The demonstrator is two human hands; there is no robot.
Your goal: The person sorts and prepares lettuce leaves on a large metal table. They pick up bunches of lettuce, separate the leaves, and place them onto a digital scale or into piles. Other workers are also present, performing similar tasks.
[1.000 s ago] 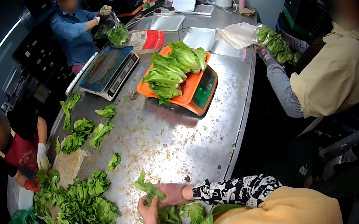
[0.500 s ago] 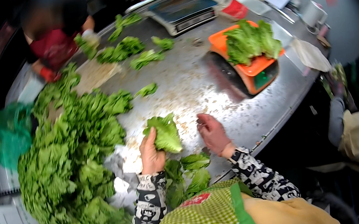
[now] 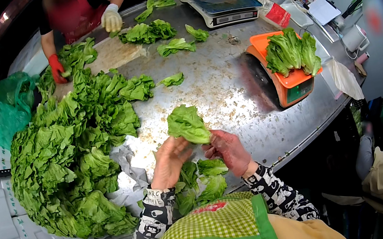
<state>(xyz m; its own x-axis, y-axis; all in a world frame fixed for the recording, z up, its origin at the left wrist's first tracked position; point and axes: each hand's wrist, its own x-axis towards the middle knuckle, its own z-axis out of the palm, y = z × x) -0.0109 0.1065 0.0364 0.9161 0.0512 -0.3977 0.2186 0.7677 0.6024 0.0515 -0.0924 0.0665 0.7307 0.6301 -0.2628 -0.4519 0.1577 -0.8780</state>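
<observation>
Over the near middle of the metal table I hold a small head of green lettuce [image 3: 187, 123] in front of me. My left hand [image 3: 172, 160] cups it from the left, its fingertips running under the leaves. At the lettuce's lower right end, my right hand [image 3: 229, 150] is closed, fingers pinching the stem end. Loose lettuce leaves [image 3: 209, 184] lie just below my hands, near my apron. A big heap of lettuce [image 3: 71, 166] spreads over the table to my left.
An orange scale [image 3: 293, 86] with lettuce [image 3: 291, 53] on its tray stands to the right. Another flat scale [image 3: 223, 6] is at the back. Across the table a co-worker's gloved hands [image 3: 111, 19] are near more lettuce. White foam boxes [image 3: 2, 224] flank the left edge.
The lettuce has risen a little, farther from me. My right hand, earlier apart from it, has moved in and taken its stem end. The co-worker's white-gloved hand has shifted away from a leaf.
</observation>
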